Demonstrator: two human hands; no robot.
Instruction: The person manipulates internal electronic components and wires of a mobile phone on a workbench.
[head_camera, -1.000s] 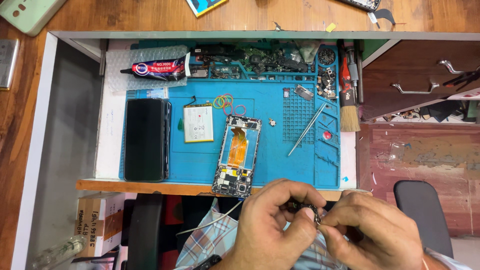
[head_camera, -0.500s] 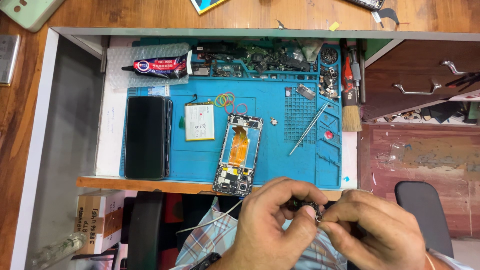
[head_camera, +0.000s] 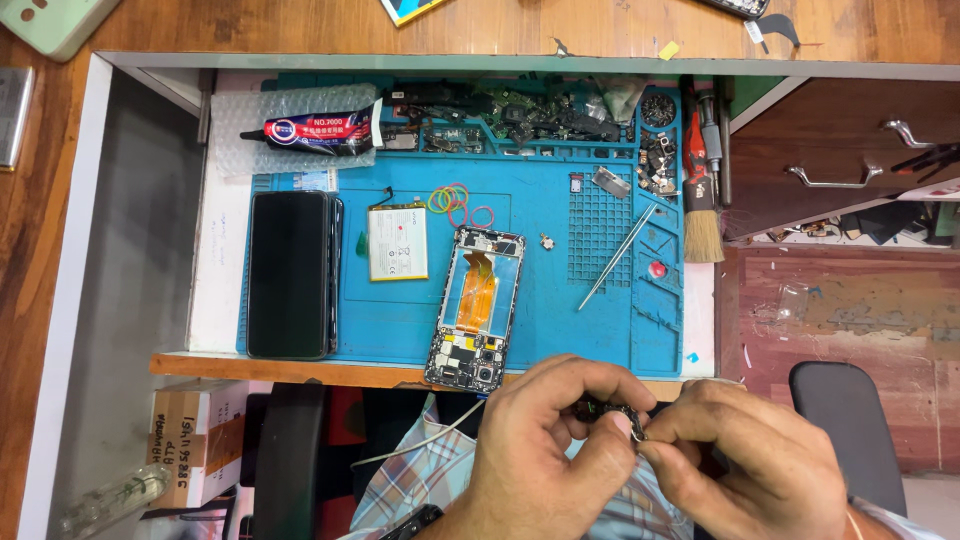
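Note:
My left hand and my right hand meet below the shelf's front edge, over my checked shirt. Together they pinch a small dark electronic part between thumbs and fingertips; most of it is hidden by the fingers. Just above the hands, an opened phone frame with an orange flex cable lies on the blue work mat, its lower end over the mat's front edge. A white battery lies left of the frame, and a black phone lies further left.
Metal tweezers lie on the mat's right side beside a brush. A black glue tube sits at the back left, with coloured rubber bands and small parts trays along the back. A wooden drawer stands open at right.
The hands stay together on the small part with only slight finger shifts. Nothing on the mat has moved.

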